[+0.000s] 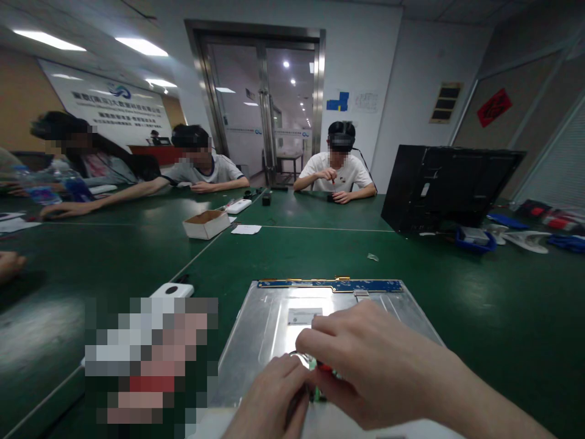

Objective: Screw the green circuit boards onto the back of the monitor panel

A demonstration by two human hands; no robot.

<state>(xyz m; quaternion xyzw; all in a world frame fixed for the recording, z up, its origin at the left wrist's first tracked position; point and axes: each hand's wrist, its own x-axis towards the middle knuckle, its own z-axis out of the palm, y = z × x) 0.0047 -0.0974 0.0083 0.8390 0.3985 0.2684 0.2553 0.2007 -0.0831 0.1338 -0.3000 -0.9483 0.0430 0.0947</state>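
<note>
In front of me a flat silver metal display panel (247, 341) lies on the green table, with a narrow blue circuit board (329, 285) along its far edge. My right hand (365, 356) is over the panel's near part, fingers closed around a small red object (323, 366), mostly hidden by the hand. Beside it, my left hand (276, 390) has its fingers curled together, touching or nearly touching the right one. A bit of green circuit board (316, 393) and thin wires show between the hands. What the left fingers hold is hidden.
A large black monitor housing (439, 189) stands at the right, near a blue tray (475, 239). An open white box (206, 224) sits further left. A white power strip (171, 290) and a blurred-out patch are on my left. Several people sit around the table.
</note>
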